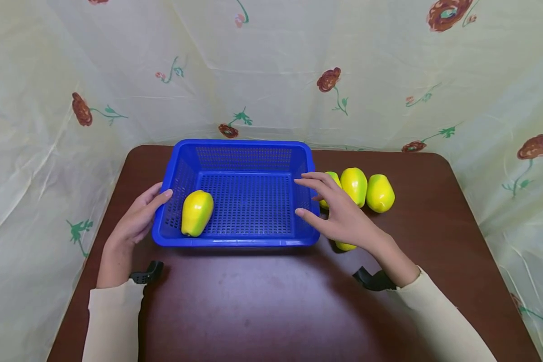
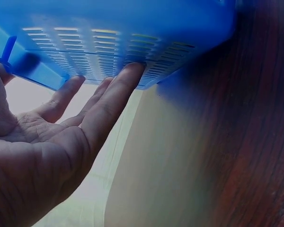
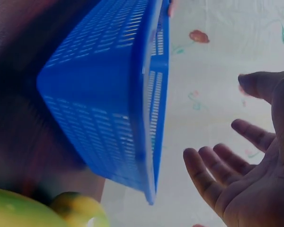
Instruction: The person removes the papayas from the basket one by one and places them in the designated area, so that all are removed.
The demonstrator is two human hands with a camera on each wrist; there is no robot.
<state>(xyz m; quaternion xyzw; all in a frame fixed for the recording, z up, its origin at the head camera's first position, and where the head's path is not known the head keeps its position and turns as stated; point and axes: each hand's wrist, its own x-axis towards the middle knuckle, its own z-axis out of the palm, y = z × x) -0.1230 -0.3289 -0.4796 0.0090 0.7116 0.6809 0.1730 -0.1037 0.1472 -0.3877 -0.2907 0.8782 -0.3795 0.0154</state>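
Observation:
A blue plastic basket (image 1: 246, 243) with slotted walls sits on the table. Inside it, at the left, lies one yellow-green, mango-like fruit (image 1: 197, 213). My left hand (image 1: 136, 217) holds the basket's left side, thumb over the rim; in the left wrist view its fingers (image 2: 111, 101) press against the slotted outer wall. Above the basket's right rim hovers my right hand (image 1: 341, 213), fingers spread and relaxed, holding nothing. The right wrist view has this hand (image 3: 251, 184) apart from the basket wall (image 3: 85, 80).
Several similar fruits stand right of the basket, among them one fruit (image 1: 354, 187) and another (image 1: 380, 193); my right hand partly hides others. A brown table (image 1: 262, 301) lies beneath, with a flowered curtain (image 1: 271, 85) behind it. Black wrist bands (image 1: 374, 279) show at both sleeves.

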